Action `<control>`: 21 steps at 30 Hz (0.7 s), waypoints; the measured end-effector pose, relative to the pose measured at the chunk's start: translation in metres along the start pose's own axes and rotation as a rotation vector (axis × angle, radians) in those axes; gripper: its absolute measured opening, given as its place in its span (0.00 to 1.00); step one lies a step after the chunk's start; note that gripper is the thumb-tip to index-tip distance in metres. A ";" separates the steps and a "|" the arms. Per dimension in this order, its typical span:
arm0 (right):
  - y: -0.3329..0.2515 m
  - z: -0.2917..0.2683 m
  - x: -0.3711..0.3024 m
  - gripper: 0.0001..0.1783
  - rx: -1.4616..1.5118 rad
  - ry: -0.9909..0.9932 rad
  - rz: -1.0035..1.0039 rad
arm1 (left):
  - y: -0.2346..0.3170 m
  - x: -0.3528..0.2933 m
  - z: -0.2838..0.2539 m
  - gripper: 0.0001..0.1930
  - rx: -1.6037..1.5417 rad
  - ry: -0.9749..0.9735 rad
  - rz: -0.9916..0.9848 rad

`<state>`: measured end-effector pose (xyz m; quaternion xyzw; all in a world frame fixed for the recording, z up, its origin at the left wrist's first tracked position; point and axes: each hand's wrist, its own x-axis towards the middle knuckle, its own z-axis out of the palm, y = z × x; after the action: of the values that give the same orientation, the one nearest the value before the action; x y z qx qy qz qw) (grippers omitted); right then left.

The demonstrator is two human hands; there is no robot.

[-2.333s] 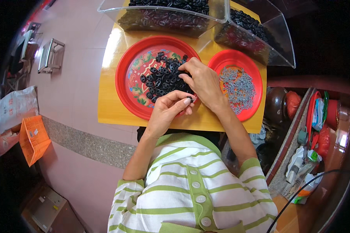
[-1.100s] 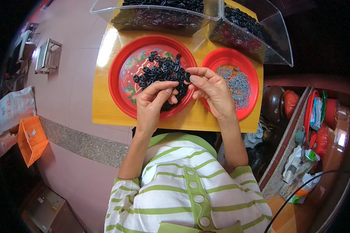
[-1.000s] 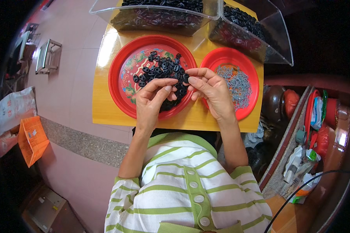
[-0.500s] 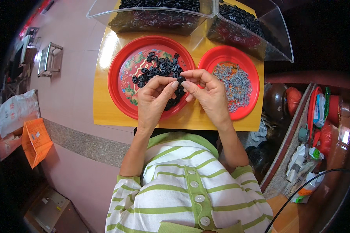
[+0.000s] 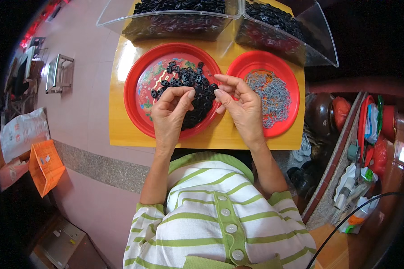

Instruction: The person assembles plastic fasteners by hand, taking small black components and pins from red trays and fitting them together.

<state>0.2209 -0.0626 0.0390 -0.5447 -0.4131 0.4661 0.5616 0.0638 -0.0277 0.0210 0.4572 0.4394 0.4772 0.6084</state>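
Over the larger red plate (image 5: 137, 119), both my hands are raised a little apart. My left hand (image 5: 171, 112) is closed in a pinch, thumb against forefinger; whatever it holds, if anything, is hidden. At the fingertips of my right hand (image 5: 241, 105) sits a small black plastic piece (image 5: 213, 87) with holes, gripped by thumb and a finger while the forefinger reaches out above. Similar black pieces (image 5: 197, 101) lie heaped on the plate below. Right of it, a smaller red plate (image 5: 293, 112) carries many small grey screws (image 5: 271, 96), partly behind my right hand.
Two clear bins, one on the left (image 5: 179, 24) and one on the right (image 5: 278, 33), stand full of black pieces at the table's far side. The yellow table (image 5: 121, 134) ends just before my body. Packed goods (image 5: 359, 179) fill a shelf at right; a metal stool (image 5: 58, 74) stands left.
My hands have parted: the left moved left and slightly down, away from the black piece, which stays at my right fingertips. My right forefinger has lifted a little. The view has shifted slightly.
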 end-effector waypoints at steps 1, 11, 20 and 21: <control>0.001 -0.001 0.000 0.15 0.016 -0.005 0.011 | 0.000 0.001 -0.003 0.08 0.058 -0.018 0.043; 0.004 -0.005 -0.001 0.12 0.224 -0.082 0.067 | 0.004 -0.005 -0.008 0.14 -0.087 -0.045 0.022; 0.002 -0.004 -0.008 0.12 0.320 -0.118 0.156 | 0.003 -0.017 -0.003 0.09 -0.422 -0.187 -0.258; 0.003 -0.004 -0.009 0.12 0.320 -0.118 0.156 | 0.003 -0.018 -0.003 0.09 -0.422 -0.187 -0.258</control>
<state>0.2225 -0.0721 0.0363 -0.4506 -0.3224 0.5992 0.5779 0.0574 -0.0442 0.0249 0.3022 0.3267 0.4325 0.7841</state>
